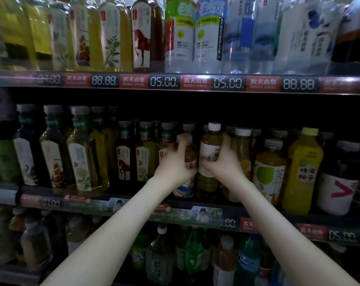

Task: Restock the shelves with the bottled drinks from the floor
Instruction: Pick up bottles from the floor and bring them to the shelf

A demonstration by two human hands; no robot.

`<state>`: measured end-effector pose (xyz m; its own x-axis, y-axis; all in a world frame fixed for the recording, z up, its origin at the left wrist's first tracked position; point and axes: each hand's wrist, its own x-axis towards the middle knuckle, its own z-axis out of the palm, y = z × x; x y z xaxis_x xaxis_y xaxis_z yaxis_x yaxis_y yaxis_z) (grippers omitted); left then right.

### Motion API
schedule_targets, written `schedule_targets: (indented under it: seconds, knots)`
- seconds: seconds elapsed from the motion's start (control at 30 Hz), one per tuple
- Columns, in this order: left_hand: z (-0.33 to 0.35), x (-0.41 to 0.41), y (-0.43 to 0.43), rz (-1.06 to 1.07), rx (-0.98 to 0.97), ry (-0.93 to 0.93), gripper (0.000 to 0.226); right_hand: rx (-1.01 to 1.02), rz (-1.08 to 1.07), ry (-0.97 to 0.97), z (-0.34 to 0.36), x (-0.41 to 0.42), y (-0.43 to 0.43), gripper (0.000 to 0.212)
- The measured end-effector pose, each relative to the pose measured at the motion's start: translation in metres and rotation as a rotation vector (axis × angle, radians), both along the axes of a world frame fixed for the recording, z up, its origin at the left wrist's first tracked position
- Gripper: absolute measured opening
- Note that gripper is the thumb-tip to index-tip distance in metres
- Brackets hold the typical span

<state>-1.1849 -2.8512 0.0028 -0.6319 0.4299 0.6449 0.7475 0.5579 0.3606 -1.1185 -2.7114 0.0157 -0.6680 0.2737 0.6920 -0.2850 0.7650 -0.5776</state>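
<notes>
Left of the yellow bottle [302, 172], my right hand [220, 162] clamped a green tea bottle [211, 143]; farther left, my left hand [175, 164] curled its fingers round an amber bottle [191, 156].

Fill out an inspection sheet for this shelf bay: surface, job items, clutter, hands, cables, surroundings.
Surface: middle shelf, packed with upright bottles, with a price strip along its front edge.
Job's things: two white-capped tea bottles, the left bottle and the right bottle; the right one's cap sits higher.
Clutter: nothing seen.
Hands: left hand grips the left bottle; right hand grips the right bottle.
Cables: nothing seen.
Surroundings: upper shelf carries tea and water bottles; lower shelf is dim and blurred; yellow bottle stands to the right; the floor is out of view.
</notes>
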Motion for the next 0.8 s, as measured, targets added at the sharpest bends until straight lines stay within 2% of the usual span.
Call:
schedule_targets:
  seconds: [0.13, 0.23, 0.4, 0.53, 0.63, 0.8]
  knots:
    - [-0.002, 0.015, -0.005, 0.042, 0.042, -0.026, 0.078, 0.024, 0.034, -0.018, -0.002, 0.022, -0.009, 0.084]
    - [-0.011, 0.028, -0.017, -0.032, 0.116, 0.027, 0.075, 0.037, 0.031, 0.019, -0.009, 0.043, -0.020, 0.082]
    - [-0.010, 0.050, -0.039, -0.104, 0.312, 0.179, 0.069, -0.065, -0.039, 0.137, -0.009, 0.084, -0.036, 0.077]
    - [-0.002, 0.082, -0.060, -0.167, 0.412, 0.345, 0.071, -0.043, -0.129, 0.158, -0.004, 0.128, -0.047, 0.077]
    - [-0.017, 0.109, -0.073, -0.257, 0.420, 0.270, 0.075, -0.066, -0.146, 0.072, -0.015, 0.165, -0.056, 0.075]
    - [-0.079, 0.158, -0.081, -0.393, 0.296, -0.064, 0.080, -0.187, -0.107, -0.193, -0.068, 0.210, -0.049, 0.073]
